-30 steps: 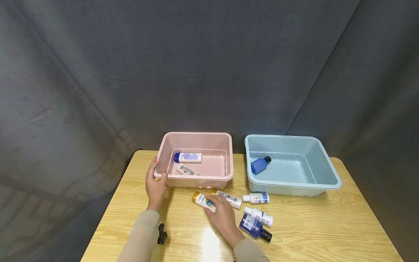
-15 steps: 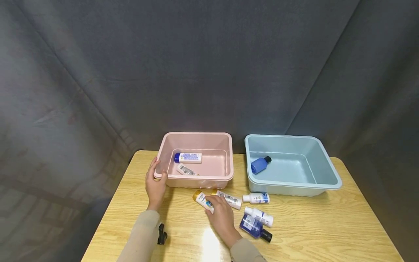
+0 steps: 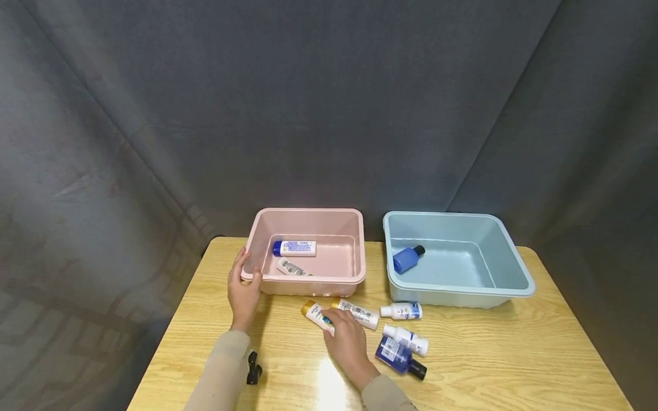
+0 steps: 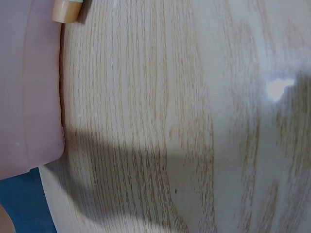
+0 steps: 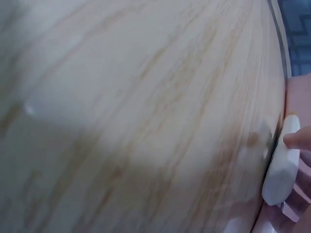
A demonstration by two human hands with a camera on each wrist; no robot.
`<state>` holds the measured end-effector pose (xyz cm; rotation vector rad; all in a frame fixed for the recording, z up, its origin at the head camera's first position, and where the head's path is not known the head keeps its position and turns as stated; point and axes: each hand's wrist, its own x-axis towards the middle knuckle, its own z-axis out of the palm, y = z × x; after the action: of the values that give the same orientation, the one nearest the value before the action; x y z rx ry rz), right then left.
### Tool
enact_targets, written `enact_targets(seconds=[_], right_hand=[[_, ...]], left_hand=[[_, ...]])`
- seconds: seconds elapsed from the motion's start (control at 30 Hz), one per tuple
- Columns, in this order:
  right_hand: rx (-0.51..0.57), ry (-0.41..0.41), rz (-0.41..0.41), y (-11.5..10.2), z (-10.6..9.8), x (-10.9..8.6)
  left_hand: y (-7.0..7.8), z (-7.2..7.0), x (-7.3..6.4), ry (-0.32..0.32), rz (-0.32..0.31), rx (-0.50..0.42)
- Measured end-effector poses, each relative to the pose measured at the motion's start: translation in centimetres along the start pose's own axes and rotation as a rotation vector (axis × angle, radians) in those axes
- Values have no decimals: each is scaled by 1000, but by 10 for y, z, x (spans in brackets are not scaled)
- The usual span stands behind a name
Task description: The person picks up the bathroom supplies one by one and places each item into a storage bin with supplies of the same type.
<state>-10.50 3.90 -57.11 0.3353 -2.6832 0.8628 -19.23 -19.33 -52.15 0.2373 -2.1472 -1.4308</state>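
Observation:
My left hand (image 3: 244,297) grips the front left corner of a pink plastic tub (image 3: 308,279), its thumb on the front rim. Inside that tub lie a white bottle with a blue cap (image 3: 295,248) and a second white bottle (image 3: 291,266), partly hidden by the front wall. Before the tub, my right hand (image 3: 348,345) pinches a white shampoo bottle with a gold cap (image 3: 316,314). The right wrist view has this white bottle (image 5: 282,170) between thumb and fingers, low over the wood. Another gold-capped bottle (image 3: 361,315) lies just behind the right hand.
A light blue tub (image 3: 462,294) stands at the right, holding a blue bottle with a black cap (image 3: 405,260). In front of it lie a small white bottle (image 3: 403,311), another white bottle (image 3: 408,340) and a dark blue bottle (image 3: 394,355). A grey curtain (image 3: 329,114) hangs behind the table.
My right hand and the gold-capped bottle it holds have shifted very slightly, and the fingers now cover more of the bottle's label. The left hand keeps its place on the pink tub.

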Motion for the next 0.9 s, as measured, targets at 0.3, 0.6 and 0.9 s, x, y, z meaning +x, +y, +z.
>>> enact_targets(seconds=[0.3,0.6,0.9], right_hand=[[-34,-30,-7,-3,0,-2],[-40,-49,0,-6,2,-2],[47,-64,59,-6,-1,-2]], left_hand=[[1,0,0,0,-1,2],[1,-2,1,-6,-12,-10],[0,-1,1,-2,-4,-25]])
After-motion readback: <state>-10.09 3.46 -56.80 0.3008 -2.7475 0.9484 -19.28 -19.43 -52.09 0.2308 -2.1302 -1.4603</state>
